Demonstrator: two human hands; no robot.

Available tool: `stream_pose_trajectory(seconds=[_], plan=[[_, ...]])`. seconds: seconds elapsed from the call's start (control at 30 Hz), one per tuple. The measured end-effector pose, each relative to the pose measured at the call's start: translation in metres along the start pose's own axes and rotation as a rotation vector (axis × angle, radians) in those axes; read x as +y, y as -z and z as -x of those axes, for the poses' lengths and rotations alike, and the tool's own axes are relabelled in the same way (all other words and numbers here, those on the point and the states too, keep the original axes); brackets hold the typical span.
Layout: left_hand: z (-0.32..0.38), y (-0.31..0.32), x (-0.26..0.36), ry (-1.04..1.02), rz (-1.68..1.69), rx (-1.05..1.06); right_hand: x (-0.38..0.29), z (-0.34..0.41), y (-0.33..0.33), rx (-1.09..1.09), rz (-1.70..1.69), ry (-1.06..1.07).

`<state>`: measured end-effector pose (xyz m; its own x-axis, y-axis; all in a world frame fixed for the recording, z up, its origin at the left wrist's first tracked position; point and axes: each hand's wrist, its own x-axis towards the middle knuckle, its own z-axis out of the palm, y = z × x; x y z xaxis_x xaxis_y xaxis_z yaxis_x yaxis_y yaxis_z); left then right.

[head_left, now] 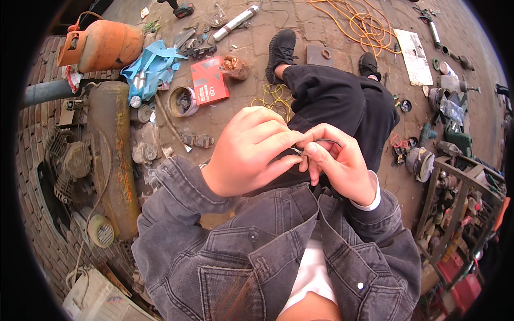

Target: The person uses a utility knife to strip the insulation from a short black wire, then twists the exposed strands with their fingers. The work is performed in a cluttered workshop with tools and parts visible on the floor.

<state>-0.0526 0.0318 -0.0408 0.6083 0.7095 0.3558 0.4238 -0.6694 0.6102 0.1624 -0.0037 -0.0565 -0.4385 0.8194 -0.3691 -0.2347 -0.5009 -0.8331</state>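
Above my lap, my left hand [257, 150] and my right hand [335, 160] meet at the fingertips. Between them is a thin dark insulated wire [330, 141], with bare metal strands [296, 150] showing near the left fingertips. My right thumb and forefinger pinch the wire, and its dark part curves over the right fingers. My left thumb and forefinger close around the strand end; their exact grip is partly hidden. Below the hands lie my black trousers [333, 92]. Beyond them, a tangle of thin yellow wire [273, 100] rests on the paving.
To the left are an orange gas cylinder [110, 46], a rusty tank [114, 160], a blue plastic bag [150, 68], a red box [209, 80] and a bucket [172, 106]. An orange cable [361, 24] lies ahead. A metal rack [431, 200] with parts stands at right.
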Motion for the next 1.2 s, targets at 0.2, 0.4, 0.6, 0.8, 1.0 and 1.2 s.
stream_pose_trajectory(seconds=[0.2,0.4,0.6,0.8,1.0,1.2], plan=[[0.003,-0.002,0.002,0.035,0.052,0.025,0.003,0.002,0.000,0.008,-0.003,0.045],[0.005,-0.002,0.000,-0.191,-0.056,0.071,-0.002,0.000,0.003,-0.061,-0.008,-0.015],[0.010,-0.001,0.000,-0.604,-0.439,0.131,-0.013,-0.003,0.009,-0.175,-0.100,-0.233],[0.013,0.001,-0.002,-0.659,-0.499,0.151,-0.018,-0.002,0.011,-0.244,-0.073,-0.230],[0.006,0.000,0.002,-0.400,-0.312,0.065,-0.016,0.004,0.010,-0.160,0.052,-0.103],[0.000,0.018,0.000,0.235,0.511,-0.215,-0.011,0.009,0.007,-0.145,0.357,0.180]])
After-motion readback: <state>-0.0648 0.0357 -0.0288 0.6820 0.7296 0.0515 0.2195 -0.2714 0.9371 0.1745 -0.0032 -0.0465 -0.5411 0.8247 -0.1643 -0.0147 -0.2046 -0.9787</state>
